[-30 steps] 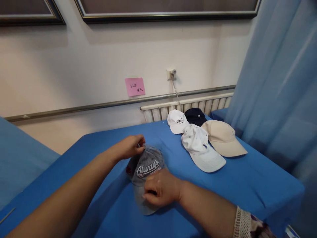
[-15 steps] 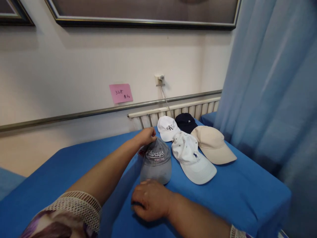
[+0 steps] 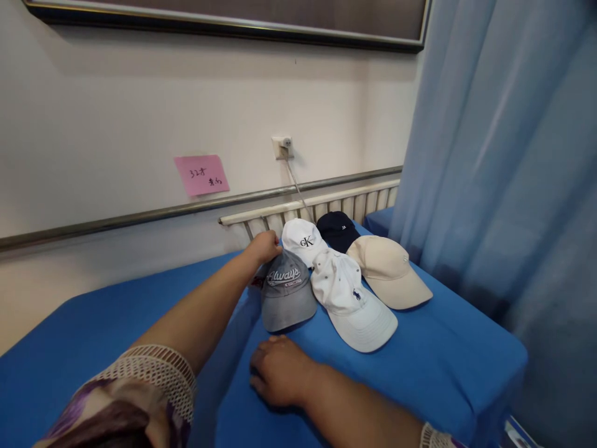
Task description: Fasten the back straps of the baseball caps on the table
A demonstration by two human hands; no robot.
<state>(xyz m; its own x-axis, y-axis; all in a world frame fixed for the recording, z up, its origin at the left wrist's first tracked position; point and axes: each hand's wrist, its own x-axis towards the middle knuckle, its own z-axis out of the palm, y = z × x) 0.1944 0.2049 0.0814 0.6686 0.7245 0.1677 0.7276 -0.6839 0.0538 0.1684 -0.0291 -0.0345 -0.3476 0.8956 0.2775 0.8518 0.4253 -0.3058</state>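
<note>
Over the table (image 3: 420, 367): left hand (image 3: 267, 247), grip closed on grey baseball cap (image 3: 288, 302); right hand (image 3: 282, 371) loosely curled, contents hidden.

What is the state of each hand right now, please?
Left hand: closed, holding the grey fabric baseball cap by its crown.
Right hand: partly curled, nothing visibly held; whether fully closed cannot be told.

There are five caps (image 3: 288, 292), one pink note (image 3: 202, 175) and one socket (image 3: 278, 148).
</note>
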